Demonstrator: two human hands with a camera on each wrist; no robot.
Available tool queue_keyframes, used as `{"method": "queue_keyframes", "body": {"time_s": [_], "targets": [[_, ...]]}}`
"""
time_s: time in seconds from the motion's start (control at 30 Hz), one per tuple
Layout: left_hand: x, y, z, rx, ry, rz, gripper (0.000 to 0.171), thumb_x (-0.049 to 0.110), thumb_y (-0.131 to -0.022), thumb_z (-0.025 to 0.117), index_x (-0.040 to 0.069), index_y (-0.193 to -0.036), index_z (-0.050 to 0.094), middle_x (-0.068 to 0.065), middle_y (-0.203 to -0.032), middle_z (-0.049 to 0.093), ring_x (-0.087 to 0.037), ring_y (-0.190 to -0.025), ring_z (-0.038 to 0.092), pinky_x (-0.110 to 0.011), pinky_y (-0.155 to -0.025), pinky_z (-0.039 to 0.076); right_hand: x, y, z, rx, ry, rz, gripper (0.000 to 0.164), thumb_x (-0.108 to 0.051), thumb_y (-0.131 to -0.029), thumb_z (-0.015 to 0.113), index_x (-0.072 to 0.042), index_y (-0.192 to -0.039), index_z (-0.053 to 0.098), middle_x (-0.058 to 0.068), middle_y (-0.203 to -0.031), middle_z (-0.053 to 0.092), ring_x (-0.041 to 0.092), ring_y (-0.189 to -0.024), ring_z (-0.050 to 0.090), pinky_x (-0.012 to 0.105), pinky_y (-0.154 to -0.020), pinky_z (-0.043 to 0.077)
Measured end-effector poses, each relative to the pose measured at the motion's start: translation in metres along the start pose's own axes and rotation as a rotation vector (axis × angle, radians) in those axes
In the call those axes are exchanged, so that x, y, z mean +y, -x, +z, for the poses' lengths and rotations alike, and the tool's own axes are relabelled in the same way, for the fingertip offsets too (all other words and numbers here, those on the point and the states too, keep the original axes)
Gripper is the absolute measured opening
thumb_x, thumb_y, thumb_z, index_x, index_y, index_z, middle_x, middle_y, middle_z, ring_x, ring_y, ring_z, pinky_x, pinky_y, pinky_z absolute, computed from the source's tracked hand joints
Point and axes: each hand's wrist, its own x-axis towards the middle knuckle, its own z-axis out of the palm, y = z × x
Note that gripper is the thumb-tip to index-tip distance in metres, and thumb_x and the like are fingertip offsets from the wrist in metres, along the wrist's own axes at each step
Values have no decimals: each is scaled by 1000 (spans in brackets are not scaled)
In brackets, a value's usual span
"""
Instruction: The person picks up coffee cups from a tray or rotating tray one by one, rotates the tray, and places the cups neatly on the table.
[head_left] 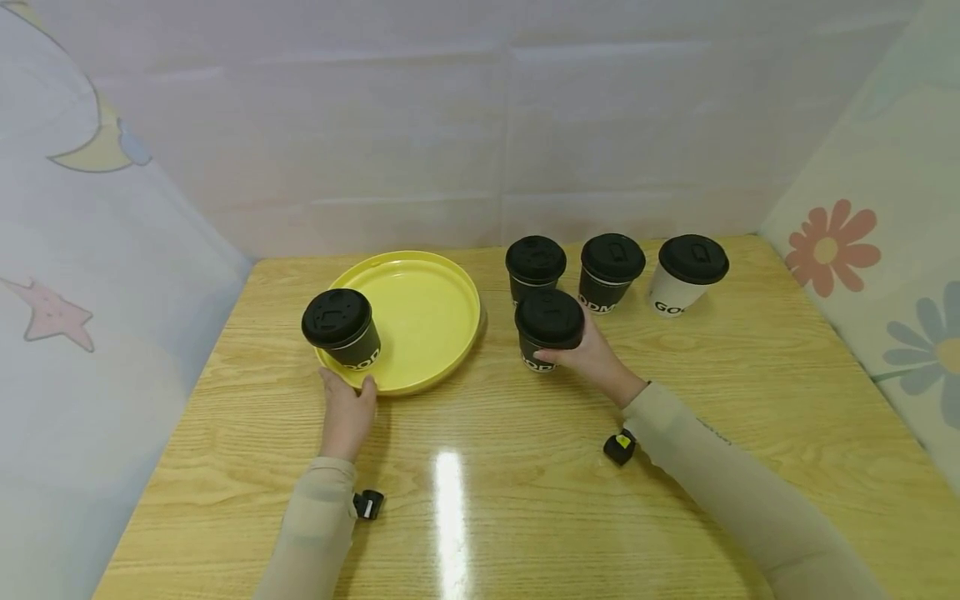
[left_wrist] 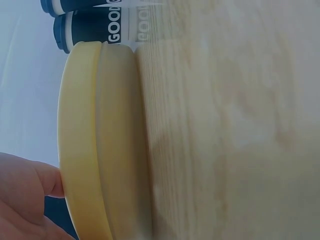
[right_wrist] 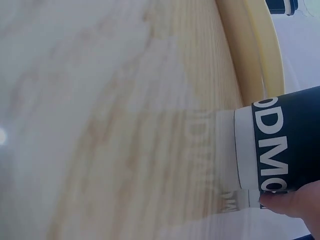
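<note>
My right hand [head_left: 588,358] grips a black paper coffee cup [head_left: 551,329] with a black lid; the thumb lies across its near side, and white lettering shows on it in the right wrist view. Whether its base touches the table cannot be told. A second black lidded coffee cup [head_left: 352,333] stands on the left part of a round yellow tray [head_left: 427,325]. Just in front of that cup, my left hand [head_left: 348,417] is at the tray's near-left rim, thumb and fingers apart. In the left wrist view its thumb [left_wrist: 47,180] touches the rim.
Behind the gripped cup are two more black lidded cups [head_left: 537,262] [head_left: 609,275] and a white one [head_left: 675,287] with a black lid, in a row near the back wall. The wooden table [head_left: 525,483] meets printed cloth walls left, right and behind.
</note>
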Motion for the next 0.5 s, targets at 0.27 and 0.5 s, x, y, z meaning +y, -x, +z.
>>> {"method": "queue_keyframes", "body": {"time_s": [0.27,0.5], "targets": [[-1,1,0,5,4,3,86,29,-102,36,-7,-141,-31,-30,-152,-25,-39,-144,-10,-48,-116,3,-2,4,3,-16,-30,24,96,6,-80,74,-8,-152,11,16,-151,30,32,-139,30,51,-113,22],[-1,1,1,10,3,9,86,29,-102,36,-7,-141,-31,-31,-152,-24,-40,-144,-10,-48,-116,3,-7,10,-2,-23,-34,76,108,0,-84,73,-10,-156,-7,15,-160,12,32,-145,18,53,-114,19]]}}
